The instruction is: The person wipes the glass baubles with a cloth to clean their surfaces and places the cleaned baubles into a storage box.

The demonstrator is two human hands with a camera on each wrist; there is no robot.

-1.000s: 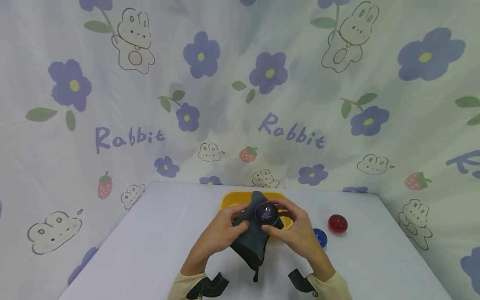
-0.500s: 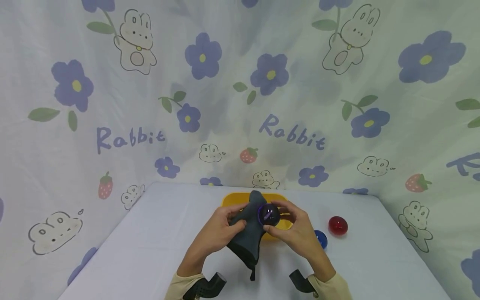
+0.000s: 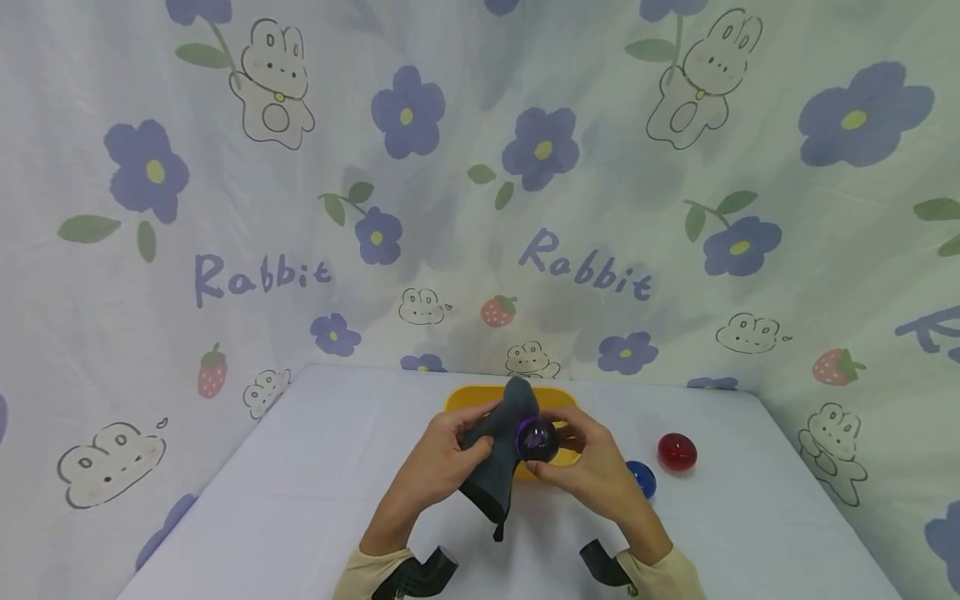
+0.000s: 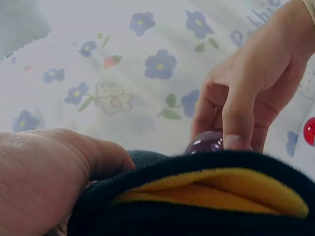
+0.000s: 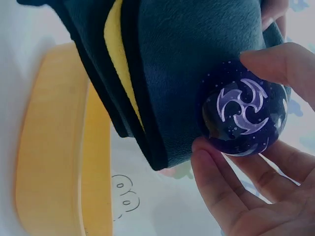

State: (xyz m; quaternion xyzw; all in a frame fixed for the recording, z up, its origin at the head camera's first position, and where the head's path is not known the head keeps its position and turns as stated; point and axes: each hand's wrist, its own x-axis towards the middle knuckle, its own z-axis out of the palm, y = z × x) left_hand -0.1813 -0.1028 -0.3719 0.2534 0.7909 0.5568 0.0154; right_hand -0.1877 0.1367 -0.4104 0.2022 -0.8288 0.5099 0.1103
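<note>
White table, yellow tray partly hidden: left grip holds dark cloth, right grip a purple ball.

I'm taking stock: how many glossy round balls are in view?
3: a dark purple glossy ball in the right hand; a blue ball and a red ball on the white table, right of the yellow plastic tub, which may hide others.

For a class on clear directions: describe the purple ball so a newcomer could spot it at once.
On the white table, find the yellow container, then the right hand near it. That hand grips the purple ball beside the dark fabric pouch. Unlike the red ball and blue ball on the table, it is held, showing a pale three-bladed emblem.
</note>
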